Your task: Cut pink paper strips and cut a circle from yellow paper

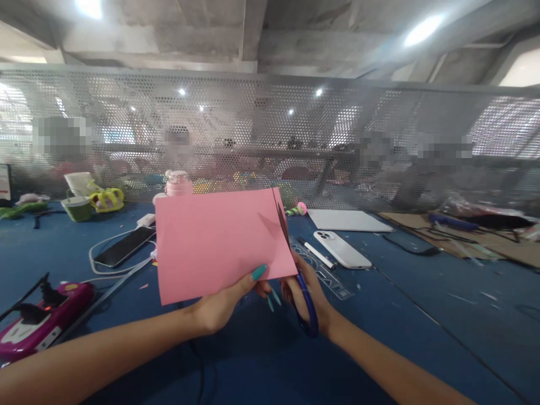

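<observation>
A sheet of pink paper is raised above the blue table in the middle of the view. My left hand pinches its lower edge, the thumb with its long teal nail on top and the other fingers underneath. At the sheet's right side my right hand is wrapped round the blue handles of a pair of scissors. One dark blade shows along a cut near the paper's right edge, with a narrow strip standing slightly apart. The rest of the blades is hidden by the paper.
Behind the paper's right side lie a clear stencil ruler, a white marker and a white phone. To the left are a black phone, white cables and a magenta power strip. A perforated metal screen rises behind.
</observation>
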Tool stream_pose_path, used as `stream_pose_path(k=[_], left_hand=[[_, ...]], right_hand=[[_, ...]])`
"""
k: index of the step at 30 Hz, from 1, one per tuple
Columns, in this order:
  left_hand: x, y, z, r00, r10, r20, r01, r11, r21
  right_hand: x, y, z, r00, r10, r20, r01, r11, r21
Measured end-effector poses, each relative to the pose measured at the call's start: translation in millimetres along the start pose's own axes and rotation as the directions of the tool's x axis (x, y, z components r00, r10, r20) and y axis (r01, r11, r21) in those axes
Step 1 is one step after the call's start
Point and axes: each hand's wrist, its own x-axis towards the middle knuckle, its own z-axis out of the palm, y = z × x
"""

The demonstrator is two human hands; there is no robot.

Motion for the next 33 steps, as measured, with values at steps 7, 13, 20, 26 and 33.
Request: stream_pose_path(k=[7,13,20,26,33], left_hand=[[1,-2,-2.6,0.999,0.035,0.021,-0.035,0.999,0.026],[0,-1,-1.8,0.999,0.032,0.012,-0.033,0.999,0.037],[0,-4,-4.0,0.997,0.069,0.036,-0.07,0.997,0.035],[0,0,-1.8,0.997,0.074,0.031,-0.075,0.997,0.029],[-2,-2,-1.8,0.995,0.095,0.037,-0.097,0.994,0.048]], right_hand=[[-1,-6,0,1.0,0.016,-0.012,-0.016,1.0,-0.001],[0,-7,0,1.0,-0.01,-0.025,0.01,1.0,-0.005],[0,-6,1,1.0,0.01,-0.012,-0.01,1.0,0.016],[0,-1,0,1.0,-0.011,0.001,0.011,0.999,0.045],[0,3,-1,0.999,-0.051,-0.001,0.051,0.998,-0.025]])
